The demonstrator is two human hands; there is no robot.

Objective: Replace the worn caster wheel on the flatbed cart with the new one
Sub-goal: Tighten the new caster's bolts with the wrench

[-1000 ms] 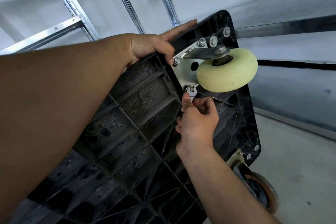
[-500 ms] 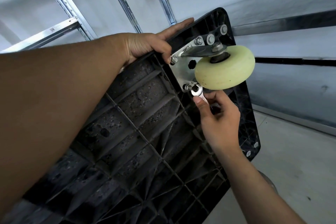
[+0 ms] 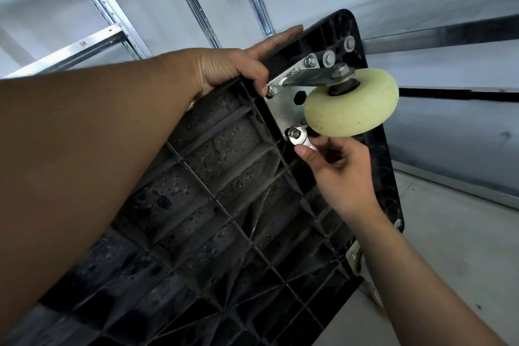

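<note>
The black flatbed cart (image 3: 219, 205) is tipped up with its ribbed underside facing me. A pale yellow caster wheel (image 3: 351, 107) sits on a silver mounting plate (image 3: 283, 109) at the cart's upper corner, held by several bolts. My left hand (image 3: 233, 67) grips the cart's top edge beside the plate. My right hand (image 3: 337, 168) holds a small silver wrench (image 3: 300, 139), whose head sits on the plate's lower bolt (image 3: 293, 132), just under the wheel.
A second caster (image 3: 368, 275) shows at the cart's lower right corner, mostly hidden behind my right forearm. Metal shelving uprights (image 3: 196, 8) stand against the grey wall behind. Grey concrete floor (image 3: 463, 247) lies to the right.
My right hand swung from below the bolt out to the right, turning the wrench on the lower bolt. The left hand kept its grip on the cart's edge.
</note>
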